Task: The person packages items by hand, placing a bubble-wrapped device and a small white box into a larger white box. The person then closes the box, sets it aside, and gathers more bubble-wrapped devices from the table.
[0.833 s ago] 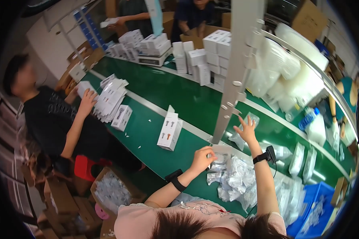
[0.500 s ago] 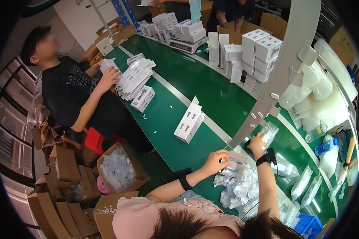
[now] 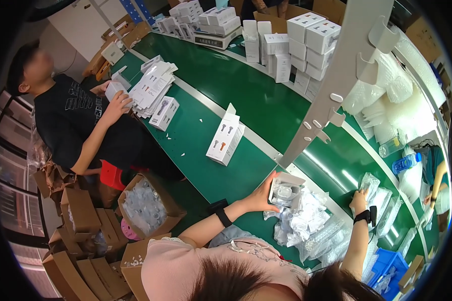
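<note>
My left hand (image 3: 261, 196) is wrapped round the left side of a small open white box (image 3: 288, 181), which has clear plastic-bagged contents in it. Over on the right, my right hand (image 3: 358, 201) has its fingers closed at the near end of a bubble-wrap packet (image 3: 370, 182); the fingertips are partly hidden. More bubble-wrap packets (image 3: 388, 216) lie beside it. Between my hands spreads a pile of crumpled white and clear plastic bags (image 3: 299, 218), with bubble-wrapped pieces (image 3: 322, 241) nearer me.
A white carton (image 3: 226, 139) lies on the green table (image 3: 196, 165). A grey metal post (image 3: 319, 103) rises beyond my left hand. Stacked white boxes (image 3: 306, 47) stand far off. A co-worker (image 3: 80, 115) handles a box at left. A blue bin (image 3: 390, 268) sits lower right.
My right hand has moved right and nearer me along with a bubble-wrap packet. My left hand has gone from pinched fingers to a grip round the open white box. The view has shifted.
</note>
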The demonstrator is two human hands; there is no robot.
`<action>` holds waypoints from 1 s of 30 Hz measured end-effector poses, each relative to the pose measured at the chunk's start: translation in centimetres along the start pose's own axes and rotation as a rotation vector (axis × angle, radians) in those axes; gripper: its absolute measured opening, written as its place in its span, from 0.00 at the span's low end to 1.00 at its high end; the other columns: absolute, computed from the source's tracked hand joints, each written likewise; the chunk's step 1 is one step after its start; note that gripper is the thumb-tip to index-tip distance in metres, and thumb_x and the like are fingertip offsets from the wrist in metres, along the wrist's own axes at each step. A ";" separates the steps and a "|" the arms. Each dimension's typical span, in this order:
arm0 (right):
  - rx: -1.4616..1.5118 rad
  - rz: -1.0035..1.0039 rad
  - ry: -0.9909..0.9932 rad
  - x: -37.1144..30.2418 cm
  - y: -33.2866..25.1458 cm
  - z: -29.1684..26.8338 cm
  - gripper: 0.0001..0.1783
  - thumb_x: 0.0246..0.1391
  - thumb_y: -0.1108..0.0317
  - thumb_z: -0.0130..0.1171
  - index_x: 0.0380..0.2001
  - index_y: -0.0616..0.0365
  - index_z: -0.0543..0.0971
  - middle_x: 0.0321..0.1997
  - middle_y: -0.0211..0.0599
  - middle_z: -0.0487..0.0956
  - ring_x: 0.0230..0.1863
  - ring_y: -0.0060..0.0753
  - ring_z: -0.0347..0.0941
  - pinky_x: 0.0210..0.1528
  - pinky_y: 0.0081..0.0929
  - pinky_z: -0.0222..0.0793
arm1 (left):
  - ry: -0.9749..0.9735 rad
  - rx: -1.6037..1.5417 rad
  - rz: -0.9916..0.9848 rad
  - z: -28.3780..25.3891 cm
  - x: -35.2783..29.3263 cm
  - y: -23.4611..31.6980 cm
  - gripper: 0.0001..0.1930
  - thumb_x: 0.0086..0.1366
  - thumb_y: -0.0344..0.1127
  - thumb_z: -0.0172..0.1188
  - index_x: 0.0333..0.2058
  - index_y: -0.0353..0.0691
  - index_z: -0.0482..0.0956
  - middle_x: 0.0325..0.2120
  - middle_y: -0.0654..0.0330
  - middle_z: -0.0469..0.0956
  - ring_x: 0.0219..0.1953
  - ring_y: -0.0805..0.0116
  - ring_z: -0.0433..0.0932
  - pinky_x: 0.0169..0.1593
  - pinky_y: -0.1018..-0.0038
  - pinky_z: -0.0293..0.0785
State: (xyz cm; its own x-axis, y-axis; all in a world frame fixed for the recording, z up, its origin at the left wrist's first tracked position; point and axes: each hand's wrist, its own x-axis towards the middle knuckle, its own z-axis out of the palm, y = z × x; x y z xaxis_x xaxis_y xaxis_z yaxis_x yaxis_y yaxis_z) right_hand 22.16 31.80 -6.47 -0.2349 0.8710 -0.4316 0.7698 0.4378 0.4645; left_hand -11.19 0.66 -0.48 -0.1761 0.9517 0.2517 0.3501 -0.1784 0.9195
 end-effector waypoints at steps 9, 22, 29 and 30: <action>-0.281 -0.123 -0.286 -3.4 3.0 -1.5 0.25 0.44 0.65 0.51 0.50 0.51 0.68 0.55 0.37 0.63 0.62 0.41 0.46 0.60 0.57 0.37 | 0.021 0.049 -0.186 0.1 -2.1 1.7 0.63 0.35 0.37 0.72 0.58 0.44 0.28 0.57 0.42 0.45 0.59 0.50 0.50 0.59 0.62 0.50; 1.000 -0.639 0.136 -6.4 0.8 -7.3 0.42 0.33 0.60 0.66 0.54 0.60 0.60 0.56 0.46 0.62 0.58 0.42 0.55 0.58 0.30 0.51 | 0.049 -0.047 -0.184 2.2 1.5 1.8 0.61 0.32 0.31 0.72 0.59 0.42 0.31 0.54 0.46 0.55 0.55 0.53 0.59 0.55 0.65 0.59; 1.540 -0.965 0.382 -13.1 -6.9 -12.4 0.57 0.27 0.66 0.70 0.60 0.57 0.47 0.61 0.45 0.53 0.63 0.38 0.45 0.60 0.30 0.46 | 0.038 -0.286 -0.010 7.4 10.6 6.3 0.61 0.35 0.27 0.70 0.59 0.45 0.29 0.55 0.49 0.53 0.54 0.56 0.60 0.55 0.63 0.59; 1.553 -0.949 0.368 -12.5 -6.9 -12.2 0.57 0.27 0.66 0.70 0.60 0.57 0.47 0.61 0.45 0.53 0.63 0.38 0.45 0.60 0.30 0.46 | 0.026 -0.290 -0.028 7.9 11.3 6.3 0.61 0.35 0.27 0.70 0.59 0.45 0.29 0.55 0.49 0.53 0.54 0.56 0.60 0.55 0.63 0.59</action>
State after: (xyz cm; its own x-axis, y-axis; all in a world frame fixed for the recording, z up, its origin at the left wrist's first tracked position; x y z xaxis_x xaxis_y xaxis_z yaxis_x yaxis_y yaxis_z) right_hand 12.58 20.58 5.16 -0.7966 0.5781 0.1765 0.0554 0.3606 -0.9311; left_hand -3.68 12.25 5.74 -0.2071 0.9510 0.2294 0.0676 -0.2200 0.9731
